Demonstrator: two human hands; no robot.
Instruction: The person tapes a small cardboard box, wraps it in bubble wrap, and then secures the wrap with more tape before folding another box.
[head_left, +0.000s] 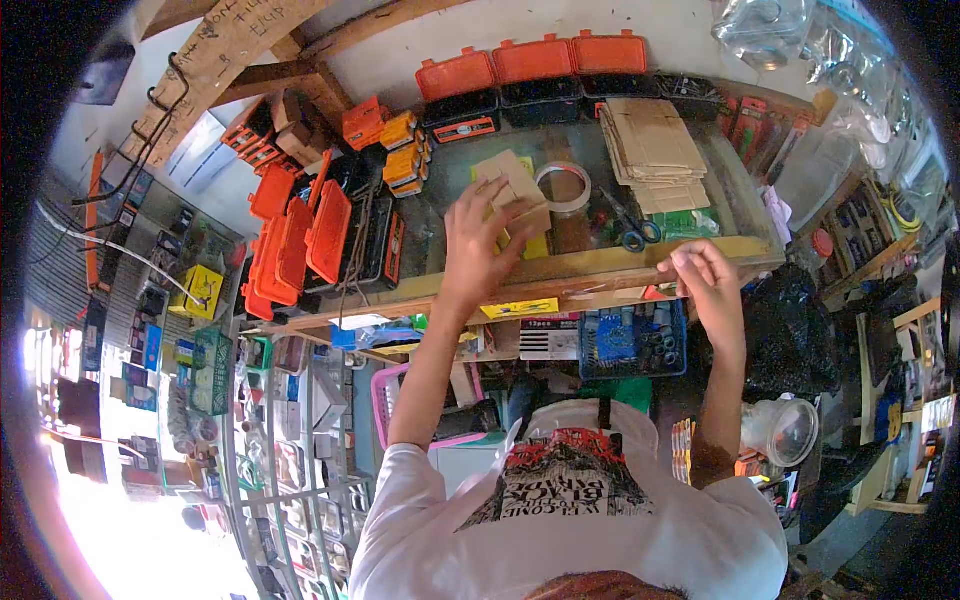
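My left hand (477, 240) is at a small folded brown cardboard box (528, 190) on the glass-topped counter. Its fingers curve over the box's near left side, and part of the box is hidden behind them. Under the box, a yellow sheet or pack (537, 245) shows. My right hand (705, 275) is raised at the counter's front edge, thumb and fingertips pinched together; anything between them is too small to make out. Between the hands lie a roll of tape (564, 188) and dark-handled scissors (632, 228), both apart from my fingers.
Flattened cardboard pieces (655, 150) are stacked at the counter's right. Orange-lidded black toolboxes (540, 95) line the back, with more toolboxes (325, 235) at the left. Below the front edge sits a blue basket (633, 340) of small parts. Clear plastic packs (800, 60) hang at upper right.
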